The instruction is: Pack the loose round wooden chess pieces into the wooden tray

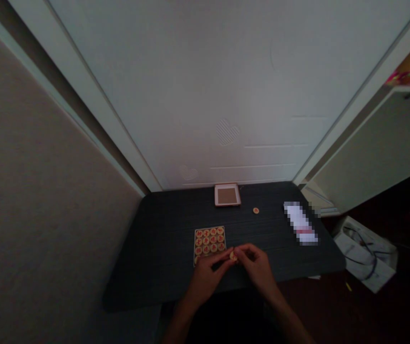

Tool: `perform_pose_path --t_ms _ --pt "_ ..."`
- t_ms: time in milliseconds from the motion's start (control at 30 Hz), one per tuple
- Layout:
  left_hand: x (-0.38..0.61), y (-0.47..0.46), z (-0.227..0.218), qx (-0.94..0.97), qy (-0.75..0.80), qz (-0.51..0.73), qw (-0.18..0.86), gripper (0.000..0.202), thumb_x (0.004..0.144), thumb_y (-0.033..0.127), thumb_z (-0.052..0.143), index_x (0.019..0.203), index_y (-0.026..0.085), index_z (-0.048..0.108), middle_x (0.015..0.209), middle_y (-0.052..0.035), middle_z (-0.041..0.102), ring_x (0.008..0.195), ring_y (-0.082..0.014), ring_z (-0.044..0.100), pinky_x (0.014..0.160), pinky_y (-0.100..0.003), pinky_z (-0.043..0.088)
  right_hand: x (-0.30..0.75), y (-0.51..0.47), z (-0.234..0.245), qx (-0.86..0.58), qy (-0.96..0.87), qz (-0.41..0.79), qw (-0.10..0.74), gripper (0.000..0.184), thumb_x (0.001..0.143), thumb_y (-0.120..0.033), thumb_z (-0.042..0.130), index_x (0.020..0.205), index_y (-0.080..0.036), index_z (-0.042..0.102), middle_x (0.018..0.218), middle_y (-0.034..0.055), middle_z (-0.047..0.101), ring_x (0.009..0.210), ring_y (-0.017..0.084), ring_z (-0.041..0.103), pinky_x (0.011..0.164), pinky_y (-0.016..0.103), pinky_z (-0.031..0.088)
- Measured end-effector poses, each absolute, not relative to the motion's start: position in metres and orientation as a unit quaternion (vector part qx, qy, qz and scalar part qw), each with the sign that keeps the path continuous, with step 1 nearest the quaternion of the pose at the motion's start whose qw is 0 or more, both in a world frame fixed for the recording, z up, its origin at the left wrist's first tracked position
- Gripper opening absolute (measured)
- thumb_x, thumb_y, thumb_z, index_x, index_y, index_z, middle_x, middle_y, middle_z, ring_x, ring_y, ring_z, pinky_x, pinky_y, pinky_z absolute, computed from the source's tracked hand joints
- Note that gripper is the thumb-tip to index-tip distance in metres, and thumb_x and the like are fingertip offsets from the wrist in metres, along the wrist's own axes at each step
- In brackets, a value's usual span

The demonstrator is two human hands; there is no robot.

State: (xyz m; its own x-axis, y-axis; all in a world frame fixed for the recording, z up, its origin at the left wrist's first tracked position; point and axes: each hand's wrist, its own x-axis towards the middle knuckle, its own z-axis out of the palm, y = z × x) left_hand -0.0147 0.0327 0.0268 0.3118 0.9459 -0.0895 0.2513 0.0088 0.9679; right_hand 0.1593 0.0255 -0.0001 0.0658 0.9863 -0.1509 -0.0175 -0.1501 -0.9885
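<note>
Between the fingertips of both hands is a round Chinese chess piece point(233, 256), pale with a red mark. My left hand point(209, 273) pinches it from the left, and my right hand point(254, 263) from the right. Just beyond my left hand lies a tray of xiangqi pieces point(210, 228), set in rows with red characters facing up. My left hand covers part of its near row. A single loose chess piece point(256, 210) rests on the dark table farther back, to the right.
An open, shallow box lid point(227, 184) with a pale rim stands at the table's back edge. A blurred-out bright item point(300, 223) lies on the right of the dark table point(147, 248). On the floor at right is a white box with cables point(365, 255).
</note>
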Motion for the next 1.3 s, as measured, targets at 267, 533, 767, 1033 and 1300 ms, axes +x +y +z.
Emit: perform_pose_path --t_ms 267,533,767,1033,1300 --pt "-0.015 0.03 0.021 0.554 0.496 0.38 0.551 0.03 0.086 0.036 0.07 0.114 0.028 0.076 0.118 -0.0034 0.077 0.111 -0.0263 0.072 0.103 -0.043 0.054 0.162 0.014 0.012 -0.491 -0.525 0.527 0.453 0.039 0.09 -0.051 0.066 0.118 -0.024 0.073 0.112 0.0085 0.076 0.102 0.027 0.07 0.093 0.041 0.054" --pt "-0.015 0.026 0.02 0.527 0.485 0.392 0.577 0.029 0.085 0.037 0.072 0.11 0.021 0.072 0.101 -0.0063 0.081 0.094 -0.0243 0.077 0.092 -0.038 0.059 0.167 0.01 0.005 -0.509 -0.56 0.477 0.447 0.034 0.089 -0.048 0.067 0.115 -0.027 0.075 0.107 0.0069 0.076 0.099 0.025 0.069 0.094 0.039 0.053" --pt "-0.015 0.026 0.019 0.537 0.487 0.383 0.573 0.028 0.086 0.037 0.071 0.108 0.021 0.071 0.111 -0.0082 0.078 0.098 -0.0246 0.076 0.095 -0.039 0.058 0.17 0.012 0.004 -0.494 -0.578 0.475 0.443 0.031 0.089 -0.042 0.068 0.115 -0.027 0.075 0.105 0.0062 0.075 0.092 0.023 0.068 0.089 0.037 0.054" --pt "-0.015 0.026 0.019 0.552 0.499 0.371 0.556 0.021 0.085 0.037 0.07 0.099 0.021 0.072 0.104 -0.0069 0.08 0.099 -0.0244 0.076 0.094 -0.038 0.058 0.167 0.015 0.006 -0.489 -0.583 0.477 0.44 0.025 0.087 -0.036 0.069 0.108 -0.024 0.075 0.096 0.0045 0.074 0.083 0.019 0.067 0.08 0.031 0.054" --pt "-0.019 0.026 0.023 0.573 0.481 0.352 0.563 0.028 0.089 0.037 0.064 0.113 0.023 0.073 0.115 -0.0077 0.077 0.104 -0.0248 0.074 0.098 -0.04 0.057 0.165 0.016 -0.002 -0.474 -0.511 0.555 0.454 0.037 0.084 -0.051 0.072 0.107 -0.022 0.075 0.092 0.0065 0.078 0.082 0.022 0.073 0.079 0.035 0.057"
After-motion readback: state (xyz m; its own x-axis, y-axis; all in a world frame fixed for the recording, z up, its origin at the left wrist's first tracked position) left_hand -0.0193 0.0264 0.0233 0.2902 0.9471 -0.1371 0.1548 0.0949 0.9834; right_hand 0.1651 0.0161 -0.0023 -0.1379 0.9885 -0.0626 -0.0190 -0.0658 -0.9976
